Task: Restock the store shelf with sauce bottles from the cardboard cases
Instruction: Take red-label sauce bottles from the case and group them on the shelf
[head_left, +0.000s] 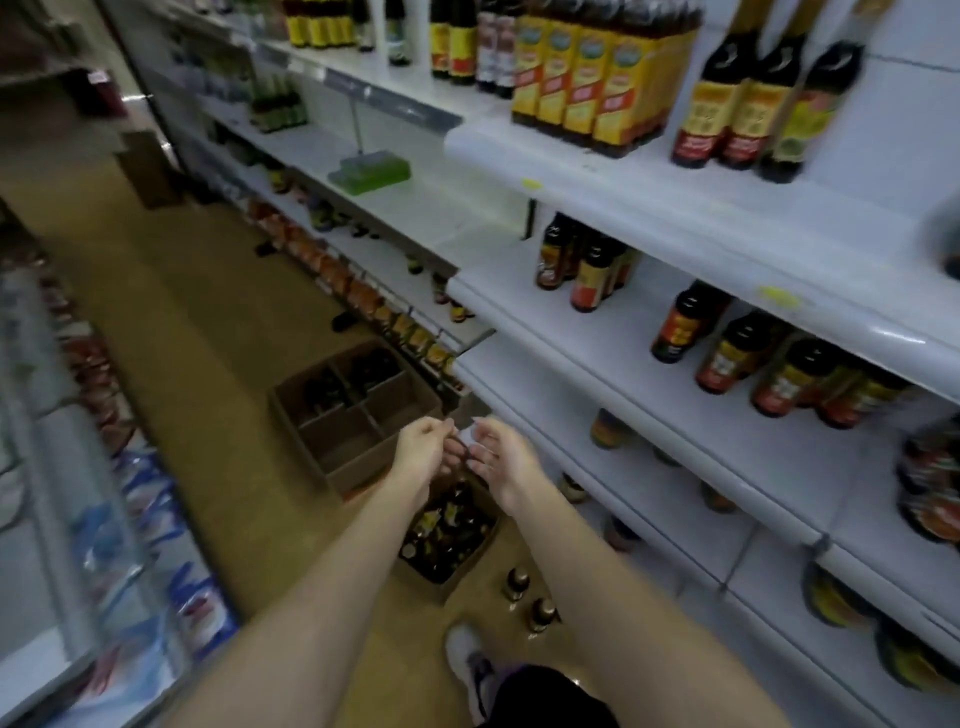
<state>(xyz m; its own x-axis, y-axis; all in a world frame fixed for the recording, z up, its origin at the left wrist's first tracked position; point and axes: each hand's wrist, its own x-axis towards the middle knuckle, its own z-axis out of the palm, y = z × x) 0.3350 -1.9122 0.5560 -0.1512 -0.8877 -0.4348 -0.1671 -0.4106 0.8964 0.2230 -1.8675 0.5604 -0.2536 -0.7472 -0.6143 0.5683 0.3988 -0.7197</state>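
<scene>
two bare arms reach forward and down over the aisle, the left hand (423, 447) and the right hand (501, 457) close together, palms turned toward each other, fingers loosely bent and holding nothing that can be made out. under them on the tan floor (197, 322) stands a cardboard case (452, 535) packed with dark sauce bottles, their caps and yellow labels showing from above. just beyond it, farther down the aisle, a second cardboard case (358, 415) with dividers sits near the shelf foot; a few dark bottles fill its far cells while the near cells look bare. two loose bottles (527, 597) stand on the floor just beside the full case, near a white shoe (467, 660). to the right runs the white store shelf (675, 218), tier over tier: yellow-labelled bottles (587, 83) crowd the top tier, red-labelled dark bottles (779, 364) stand in a sparse row on the middle tier, and the lower tiers hold scattered bottles, blurred. a green tray (370, 174) lies on a shelf farther down the aisle.
</scene>
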